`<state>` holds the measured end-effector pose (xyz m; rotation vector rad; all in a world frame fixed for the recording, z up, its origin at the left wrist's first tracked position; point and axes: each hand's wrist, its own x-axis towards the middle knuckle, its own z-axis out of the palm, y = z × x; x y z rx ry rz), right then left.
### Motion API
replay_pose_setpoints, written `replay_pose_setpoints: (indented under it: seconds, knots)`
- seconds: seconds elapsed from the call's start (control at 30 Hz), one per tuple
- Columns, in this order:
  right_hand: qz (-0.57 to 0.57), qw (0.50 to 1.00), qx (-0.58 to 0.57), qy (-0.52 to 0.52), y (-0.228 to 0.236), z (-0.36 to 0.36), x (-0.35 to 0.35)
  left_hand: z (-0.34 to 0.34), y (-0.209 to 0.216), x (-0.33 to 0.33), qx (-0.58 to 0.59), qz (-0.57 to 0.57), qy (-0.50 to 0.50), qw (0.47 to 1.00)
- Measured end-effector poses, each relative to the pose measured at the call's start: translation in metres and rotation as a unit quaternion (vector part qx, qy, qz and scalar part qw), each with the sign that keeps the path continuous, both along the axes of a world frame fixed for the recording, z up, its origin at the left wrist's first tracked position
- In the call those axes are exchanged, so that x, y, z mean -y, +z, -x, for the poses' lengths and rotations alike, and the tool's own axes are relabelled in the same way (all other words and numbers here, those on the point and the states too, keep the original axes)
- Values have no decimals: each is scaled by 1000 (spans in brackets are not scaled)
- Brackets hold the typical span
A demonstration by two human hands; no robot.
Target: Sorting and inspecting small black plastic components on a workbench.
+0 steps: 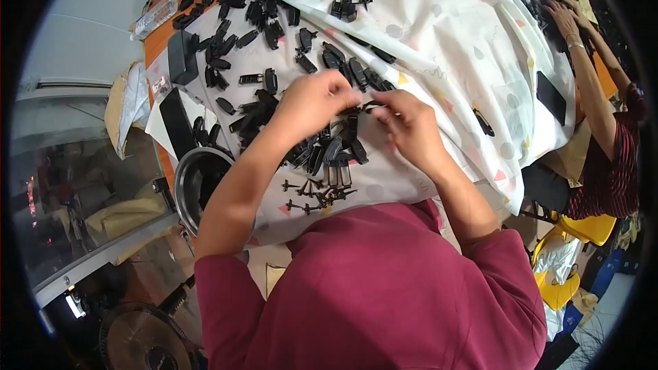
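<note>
My left hand (pixel 317 104) is raised over the pile, its fingers curled together and slightly blurred; what they hold, if anything, is hidden. Close beside it, my right hand (pixel 413 129) pinches a small black plastic part (pixel 371 105) between thumb and forefinger. Below both hands lies a heap of black plastic pieces (pixel 317 154), partly covered by my left wrist. Several small brass-coloured pins with crossbars (pixel 321 195) are scattered on the cloth near my body, next to some thin U-shaped pieces (pixel 338 175).
A patterned white cloth (pixel 439 41) covers the table, folded up at the right. More black pieces (pixel 271 31) spread toward the far left. A metal bowl (pixel 184 199) stands by my left forearm. Two phone-like black slabs lie out, one at right (pixel 551 98). Another person's hands (pixel 562 17) work at far right.
</note>
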<state>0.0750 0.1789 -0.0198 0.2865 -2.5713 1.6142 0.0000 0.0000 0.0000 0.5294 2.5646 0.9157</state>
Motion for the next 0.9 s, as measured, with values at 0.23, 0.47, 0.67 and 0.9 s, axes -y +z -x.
replay_pose_setpoints:
  seconds: [0.23,0.47,0.67,0.9]
  knots:
    - [239,946,162,-143,-8,-5,-25,19,-17,-27,-5,159,85,984]
    - [391,917,62,-56,26,-1,-2,-33,12,-10,158,-449,114,872]
    - [48,985,-158,-40,31,-6,-1,-48,20,-9,168,-489,145,844]
    - [80,987,-139,-30,35,-8,-2,-57,26,-10,96,-495,160,848]
